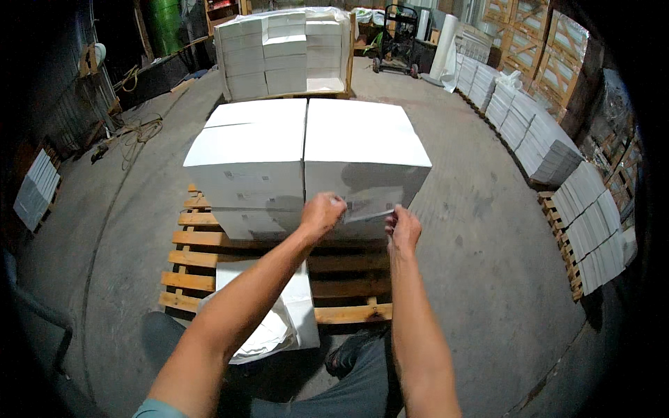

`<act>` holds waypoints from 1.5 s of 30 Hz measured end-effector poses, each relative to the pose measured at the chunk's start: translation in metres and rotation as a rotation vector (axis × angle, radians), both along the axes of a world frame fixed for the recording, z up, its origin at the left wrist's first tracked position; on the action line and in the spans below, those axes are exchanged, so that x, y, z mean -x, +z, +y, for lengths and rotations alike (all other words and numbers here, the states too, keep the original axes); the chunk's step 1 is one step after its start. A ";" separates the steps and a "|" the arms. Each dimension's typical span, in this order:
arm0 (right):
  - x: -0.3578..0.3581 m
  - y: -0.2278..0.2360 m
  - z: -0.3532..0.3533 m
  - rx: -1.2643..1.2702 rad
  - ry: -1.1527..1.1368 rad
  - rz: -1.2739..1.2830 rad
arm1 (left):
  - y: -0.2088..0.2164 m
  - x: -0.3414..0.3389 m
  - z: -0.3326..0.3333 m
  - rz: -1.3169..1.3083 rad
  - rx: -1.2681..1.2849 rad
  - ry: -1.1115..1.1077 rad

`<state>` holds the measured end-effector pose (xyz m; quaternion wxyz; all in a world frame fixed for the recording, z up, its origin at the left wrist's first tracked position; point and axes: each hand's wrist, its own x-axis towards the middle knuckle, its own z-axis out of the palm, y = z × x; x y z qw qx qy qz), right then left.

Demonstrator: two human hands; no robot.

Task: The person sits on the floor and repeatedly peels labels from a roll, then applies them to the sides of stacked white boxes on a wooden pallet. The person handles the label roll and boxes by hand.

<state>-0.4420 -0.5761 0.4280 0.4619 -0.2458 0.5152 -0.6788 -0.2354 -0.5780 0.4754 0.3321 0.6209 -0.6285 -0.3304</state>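
My left hand (pixel 324 213) and my right hand (pixel 404 230) are closed in pinches, with a thin pale strip (pixel 371 214), perhaps a label, stretched between them. Its exact kind is too small to make out. Both hands hover at the front of the right stack of white boxes (pixel 366 132); whether the strip touches the box is unclear. The left stack of white boxes (pixel 254 139) stands beside it across a narrow gap, small printed labels on its front. Both stacks rest on a wooden pallet (pixel 191 259). A white carton (pixel 304 313) with loose white sheets (pixel 273 334) lies below my left forearm.
Behind stands another pallet load of white boxes (pixel 284 63). Stacked white bundles (pixel 533 129) line the right side, with more on a pallet (pixel 592 216). A black hand truck (pixel 398 42) is at the back. Rope (pixel 143 132) lies on the left floor.
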 end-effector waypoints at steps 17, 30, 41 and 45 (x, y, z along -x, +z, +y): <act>-0.029 -0.021 -0.093 -0.091 -0.029 -0.043 | 0.005 0.002 -0.077 -0.312 0.125 0.175; -0.034 -0.003 -0.090 -0.335 -0.109 0.181 | 0.010 0.003 -0.068 -0.332 0.128 0.205; -0.090 -0.007 -0.106 0.198 0.302 0.329 | -0.007 -0.013 -0.067 -0.226 0.189 0.229; -0.117 0.009 -0.092 0.169 0.448 0.436 | -0.029 -0.041 -0.047 -0.124 0.253 0.341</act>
